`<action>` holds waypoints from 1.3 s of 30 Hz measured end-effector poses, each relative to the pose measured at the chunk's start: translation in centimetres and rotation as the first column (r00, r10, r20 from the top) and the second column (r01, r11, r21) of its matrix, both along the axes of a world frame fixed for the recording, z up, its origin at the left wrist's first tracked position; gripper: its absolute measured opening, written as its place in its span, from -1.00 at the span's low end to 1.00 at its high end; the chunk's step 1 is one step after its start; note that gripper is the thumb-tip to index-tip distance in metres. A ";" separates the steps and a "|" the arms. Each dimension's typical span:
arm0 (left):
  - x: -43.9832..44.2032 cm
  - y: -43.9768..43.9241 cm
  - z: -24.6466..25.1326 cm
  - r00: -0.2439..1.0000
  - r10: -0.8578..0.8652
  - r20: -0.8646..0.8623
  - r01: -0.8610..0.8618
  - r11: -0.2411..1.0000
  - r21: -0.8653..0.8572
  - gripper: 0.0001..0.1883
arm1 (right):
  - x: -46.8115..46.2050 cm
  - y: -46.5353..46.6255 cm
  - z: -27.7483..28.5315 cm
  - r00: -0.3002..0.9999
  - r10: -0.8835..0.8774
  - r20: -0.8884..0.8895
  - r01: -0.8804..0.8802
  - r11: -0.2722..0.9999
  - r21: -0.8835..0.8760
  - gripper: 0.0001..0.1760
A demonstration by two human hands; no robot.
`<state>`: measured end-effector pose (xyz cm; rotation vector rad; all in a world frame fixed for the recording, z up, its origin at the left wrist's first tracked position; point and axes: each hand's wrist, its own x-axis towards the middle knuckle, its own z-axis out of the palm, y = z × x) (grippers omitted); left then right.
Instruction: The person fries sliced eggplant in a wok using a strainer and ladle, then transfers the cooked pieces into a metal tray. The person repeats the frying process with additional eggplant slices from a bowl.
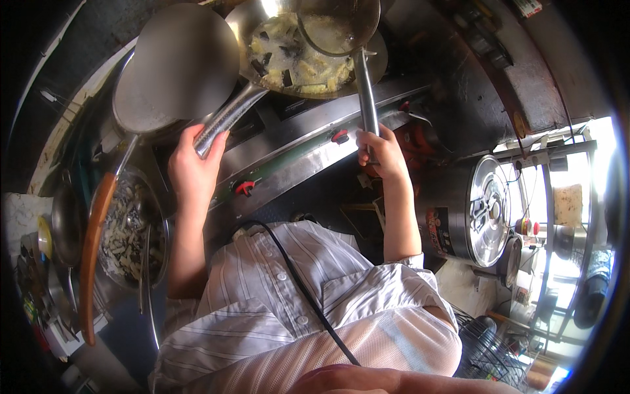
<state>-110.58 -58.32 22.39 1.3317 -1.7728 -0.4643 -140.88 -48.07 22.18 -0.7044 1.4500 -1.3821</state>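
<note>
My left hand [197, 160] is closed round the metal handle of a wok [241, 37], which sits over the stove at the top centre. Pale yellow pieces and dark pieces of food [295, 59] lie in bubbling liquid inside it. My right hand [384, 150] grips the metal handle of a round ladle or pan [362, 29], whose wide bowl hangs over the wok's far right part and hides some of the food. Whether the bowl touches the food, I cannot tell.
Red knobs [244, 187] line the stove's front edge [295, 170]. At left are a strainer or pan with a wooden handle [96, 246] and a metal bowl of coated pieces [130, 226] with a utensil in it. A large steel pot [453, 209] with a lid stands at right.
</note>
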 end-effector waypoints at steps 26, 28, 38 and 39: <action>-0.2 0.5 -0.2 1.000 0.028 -0.011 -0.028 0.997 -0.068 -0.60 | -1.2 2.7 -1.8 0.979 -0.118 -0.165 0.102 0.990 -0.100 -0.85; -0.1 0.6 -0.3 0.999 0.030 0.010 -0.029 0.998 -0.059 -0.61 | -1.5 3.1 -2.1 0.990 0.031 0.139 -0.007 0.986 -0.165 -0.81; 0.3 0.1 -0.8 0.997 0.015 0.081 -0.004 0.992 -0.128 -0.60 | -1.1 1.6 -4.9 0.950 0.019 0.311 -0.003 0.999 -0.051 -0.87; 0.3 0.2 -0.7 0.998 0.021 0.063 -0.013 0.992 -0.127 -0.60 | -0.7 1.5 -4.8 0.973 -0.017 0.230 0.026 0.999 -0.037 -0.87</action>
